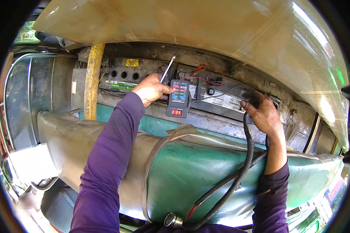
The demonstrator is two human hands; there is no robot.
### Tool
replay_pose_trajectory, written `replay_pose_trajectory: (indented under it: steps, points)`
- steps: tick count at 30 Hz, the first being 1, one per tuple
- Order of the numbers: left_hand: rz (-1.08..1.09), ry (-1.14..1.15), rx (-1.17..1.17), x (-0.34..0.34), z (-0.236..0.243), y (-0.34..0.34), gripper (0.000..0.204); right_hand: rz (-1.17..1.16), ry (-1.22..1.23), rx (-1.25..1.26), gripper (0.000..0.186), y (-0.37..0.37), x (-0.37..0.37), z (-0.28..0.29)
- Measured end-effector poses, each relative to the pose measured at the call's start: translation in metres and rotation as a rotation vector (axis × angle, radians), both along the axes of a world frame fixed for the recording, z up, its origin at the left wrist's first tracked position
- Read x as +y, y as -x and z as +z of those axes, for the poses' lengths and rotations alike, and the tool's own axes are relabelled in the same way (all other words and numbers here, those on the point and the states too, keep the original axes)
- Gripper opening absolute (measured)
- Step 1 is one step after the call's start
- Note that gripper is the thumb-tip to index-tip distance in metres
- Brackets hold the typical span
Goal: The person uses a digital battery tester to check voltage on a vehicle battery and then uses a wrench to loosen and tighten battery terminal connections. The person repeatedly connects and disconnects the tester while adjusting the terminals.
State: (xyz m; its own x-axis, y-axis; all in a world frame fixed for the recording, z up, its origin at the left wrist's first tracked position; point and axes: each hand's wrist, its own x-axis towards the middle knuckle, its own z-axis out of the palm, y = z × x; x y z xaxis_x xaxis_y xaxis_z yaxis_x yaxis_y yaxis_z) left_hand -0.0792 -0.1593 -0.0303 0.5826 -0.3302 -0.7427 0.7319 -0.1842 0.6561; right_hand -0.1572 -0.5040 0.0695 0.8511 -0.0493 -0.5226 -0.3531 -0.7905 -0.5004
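My left hand (152,90) is closed around a slim shiny metal tool (167,70) pointing up and away; its lower end is hidden. The thumb of that hand presses on a small black tester box (179,101) with coloured labels and a lit red display. Behind the box lies a long dark battery (225,101) in a grimy bay, with thin red and black wires (216,80) over its top. At the battery's right end, my right hand (263,114) grips a black corrugated cable (248,134) that loops down toward me and shows red wire near its lower end.
A second battery (124,75) with round openings sits at the left, past a yellow upright bar (93,81). Tan padded covering (155,19) rises above the bay. A green and tan seat cushion (194,174) lies between me and the bay. A white sheet (34,162) is at far left.
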Motion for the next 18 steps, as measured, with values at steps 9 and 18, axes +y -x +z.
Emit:
replay_pose_trajectory:
  steps: [9, 18]
  points:
    - [0.040, 0.010, 0.058, 0.0003, -0.0057, 0.0025, 0.026, 0.031, -0.043, 0.003, 0.044, 0.0011, -0.0019, -0.0013]
    - [0.026, -0.001, 0.066, -0.0005, -0.0049, 0.0017, 0.029, 0.030, -0.035, 0.026, 0.044, -0.0004, -0.0006, 0.0037]
